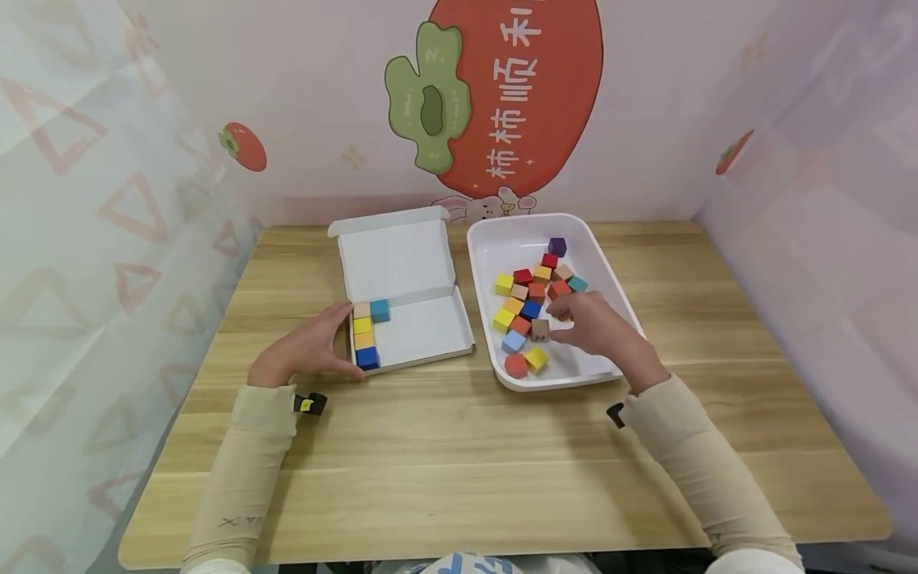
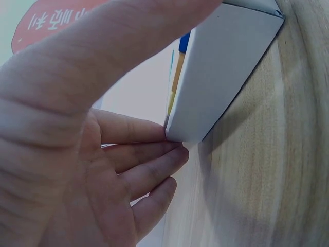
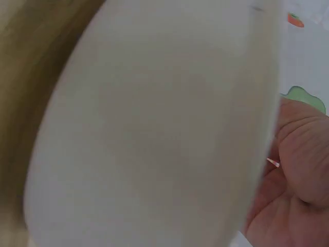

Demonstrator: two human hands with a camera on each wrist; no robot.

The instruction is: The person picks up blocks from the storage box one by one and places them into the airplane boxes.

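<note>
My left hand [image 1: 310, 348] spans the left end of an open white cardboard box [image 1: 430, 327], thumb at its front corner and fingertips at its back corner. In the left wrist view, those fingers [image 2: 149, 170] lie against the box wall [image 2: 221, 72]. Along the box's left side stand a plain wood block, a yellow block [image 1: 362, 325], an orange block [image 1: 363, 340] and a blue block [image 1: 367, 358]; a teal block [image 1: 380, 311] sits beside the wood one. Over the white tray [image 1: 622, 373], my right hand [image 1: 591, 325] has thumb and forefinger apart, close to a brown block [image 1: 540, 330].
Several coloured blocks lie loose in the tray, with a purple block [image 1: 557, 247] at its far end. The box lid [image 1: 398, 259] stands raised at the back. Wooden tabletop [image 1: 459, 454] runs in front of both containers; a printed wall [image 1: 323, 96] rises behind.
</note>
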